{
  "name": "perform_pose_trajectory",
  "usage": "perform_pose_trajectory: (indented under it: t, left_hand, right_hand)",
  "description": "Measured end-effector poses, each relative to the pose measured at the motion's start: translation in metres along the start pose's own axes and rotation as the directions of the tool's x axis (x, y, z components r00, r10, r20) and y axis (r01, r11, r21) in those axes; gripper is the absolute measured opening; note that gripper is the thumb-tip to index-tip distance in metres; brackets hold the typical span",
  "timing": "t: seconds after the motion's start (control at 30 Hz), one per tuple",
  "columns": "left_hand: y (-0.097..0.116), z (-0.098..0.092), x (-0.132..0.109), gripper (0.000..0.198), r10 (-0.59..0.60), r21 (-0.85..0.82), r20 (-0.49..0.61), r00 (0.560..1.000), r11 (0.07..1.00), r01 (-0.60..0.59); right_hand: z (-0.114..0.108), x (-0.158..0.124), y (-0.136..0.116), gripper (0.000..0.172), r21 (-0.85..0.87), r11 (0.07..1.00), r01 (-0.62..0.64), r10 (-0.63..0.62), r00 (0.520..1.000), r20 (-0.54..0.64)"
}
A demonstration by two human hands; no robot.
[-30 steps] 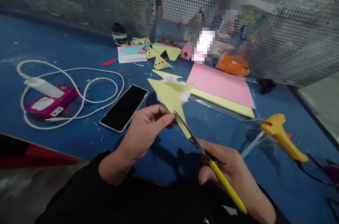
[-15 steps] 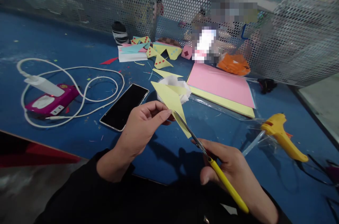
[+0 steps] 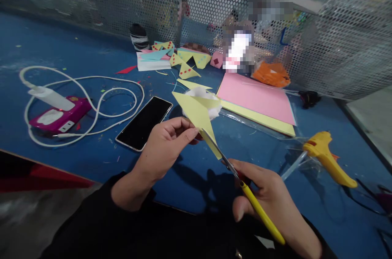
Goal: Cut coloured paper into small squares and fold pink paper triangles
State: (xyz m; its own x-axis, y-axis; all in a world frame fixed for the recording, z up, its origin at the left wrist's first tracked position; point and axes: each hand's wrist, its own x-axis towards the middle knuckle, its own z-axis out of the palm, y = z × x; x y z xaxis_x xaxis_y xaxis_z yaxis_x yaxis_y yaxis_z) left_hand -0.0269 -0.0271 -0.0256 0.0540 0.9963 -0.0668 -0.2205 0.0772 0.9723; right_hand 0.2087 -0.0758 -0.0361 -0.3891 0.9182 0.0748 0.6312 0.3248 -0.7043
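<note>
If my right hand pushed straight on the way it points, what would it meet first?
Probably the yellow paper at the scissors' blades; just behind, the left hand, though depth is unclear.

Black long sleeves, bare hands

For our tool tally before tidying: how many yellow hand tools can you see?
2: yellow-handled metal scissors in the right hand; a yellow plastic glue gun lying on the blue table at right. Others may be hidden.
</note>
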Motion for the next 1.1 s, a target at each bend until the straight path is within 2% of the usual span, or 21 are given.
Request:
perform_pose_trajectory:
  t: [0.2,0.43,0.63,0.87,1.1]
  left_hand:
    - [-0.0001,0.0002,-0.0005,0.007,0.015,0.021,0.022,1.0,1.0,-0.015]
    - [-0.002,0.0005,-0.0012,0.006,0.001,0.01,0.064,0.998,1.0,-0.001]
    - [-0.0018,0.0013,-0.0006,0.007,0.002,0.002,0.063,0.998,1.0,-0.002]
    - [-0.0028,0.001,-0.001,0.008,-0.001,0.014,0.053,0.999,1.0,0.0]
    - [-0.0035,0.0009,-0.0006,0.006,-0.003,-0.008,0.061,0.998,1.0,0.003]
  right_hand:
    - [0.0,0.0025,-0.0009,0.064,-0.014,1.0,0.01,-0.01,1.0,0.013]
    - [0.0009,0.004,-0.0013,0.066,-0.032,0.997,0.077,-0.077,0.997,-0.014]
    - [0.0029,0.0041,-0.0018,0.055,-0.062,0.992,0.112,-0.114,0.993,-0.032]
    - [0.0027,0.0028,-0.0026,0.059,-0.019,0.997,0.075,-0.075,0.997,0.004]
    - [0.004,0.0017,0.0003,0.055,0.0,0.998,0.06,-0.06,0.998,0.006]
